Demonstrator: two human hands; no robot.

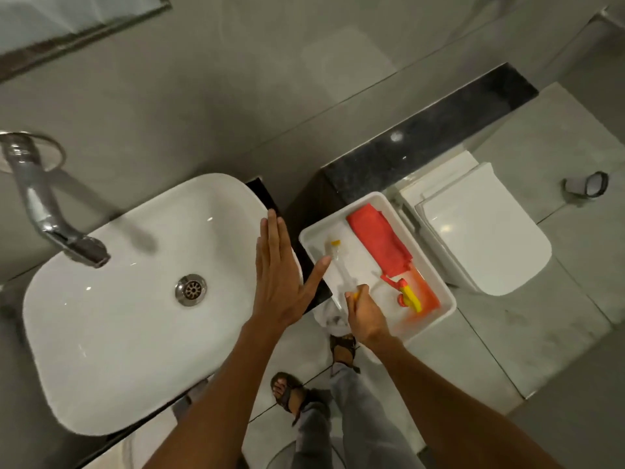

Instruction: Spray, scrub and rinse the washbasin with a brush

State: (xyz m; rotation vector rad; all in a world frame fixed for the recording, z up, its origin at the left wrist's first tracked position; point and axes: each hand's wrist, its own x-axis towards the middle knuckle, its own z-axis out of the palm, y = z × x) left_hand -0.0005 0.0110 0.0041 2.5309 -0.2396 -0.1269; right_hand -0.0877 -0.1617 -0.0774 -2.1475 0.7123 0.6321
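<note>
Both hands are out in front, doing different things. Closed in a fist, the right hand (pixel 365 316) grips the near end of the brush (pixel 341 272), a slim pale handle with a yellow bit at each end, one of them showing just above the curled fingers. From that grip the brush runs away from the person, its far end lying on the floor of the white tray (pixel 436 319), where it looks blurred. Spread flat with the fingers straight and together and the thumb splayed toward the tray, the left hand (pixel 279 282) holds nothing; it lies over the right rim of the washbasin (pixel 111 333), though whether it touches the rim cannot be told.

Beside the brush in the tray lies a folded red cloth (pixel 378 238) along the far side, and near it an orange spray bottle (pixel 419 292) on its side with a red and yellow trigger head. The tray rests at the end of a dark stone table (pixel 422 143), its near corner jutting out over the floor.

Wide, white and rounded, the washbasin has a metal drain (pixel 191 290) in its middle, and a chrome tap (pixel 50 211) reaches out from the grey wall over its far left part. Right of the tray stands a white toilet (pixel 480 231) with its lid down. Below the arms, grey trousers and two feet in dark sandals (pixel 291 394) stand on the pale tiled floor (pixel 490 360).
</note>
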